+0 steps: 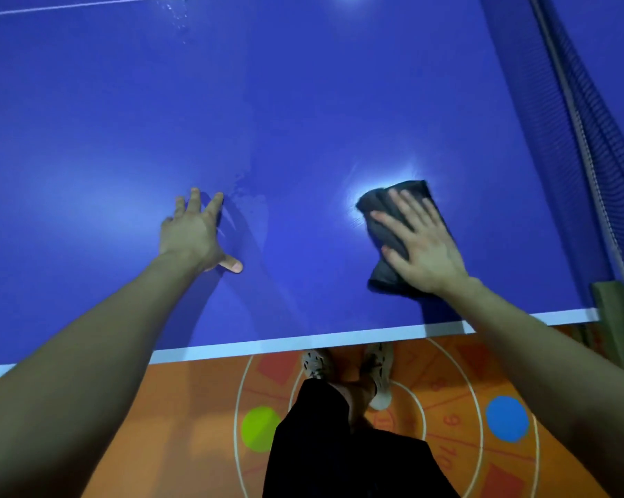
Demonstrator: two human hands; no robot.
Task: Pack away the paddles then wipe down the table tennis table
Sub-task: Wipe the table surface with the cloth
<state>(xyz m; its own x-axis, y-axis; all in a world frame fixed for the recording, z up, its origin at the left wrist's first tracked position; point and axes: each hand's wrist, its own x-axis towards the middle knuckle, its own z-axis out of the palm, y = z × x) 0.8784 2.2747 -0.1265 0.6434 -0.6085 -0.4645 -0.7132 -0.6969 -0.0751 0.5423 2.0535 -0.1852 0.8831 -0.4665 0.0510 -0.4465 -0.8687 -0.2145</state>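
Tabletop point(303, 102): one, blue, with one white edge line point(303, 345) along the near side. One net point(590, 120) at the right, fixed at one green post point(615, 318) by the corner.

One grey cloth point(380, 204), folded, lies on the tabletop right of centre, near the edge line and short of the net.

Two hands, both on the tabletop, well apart. Right hand point(425, 246) lies flat on the cloth, fingers straight and slightly fanned, pointing up and left. Grip wide, nothing curled round the cloth. Left hand point(192, 231) sits left of the cloth with bare tabletop between them. Its fingers are spread, tips touching the surface, thumb stuck out to the right. Grip wide, holding nothing. Both arms are bare and nearly straight.

Faint wet smear point(247, 190) just beside the left fingertips.

Below the edge: orange floor point(159, 425) with white rings, one green dot point(260, 427), one blue dot point(507, 418). Two shoes point(315, 363) at the edge line.
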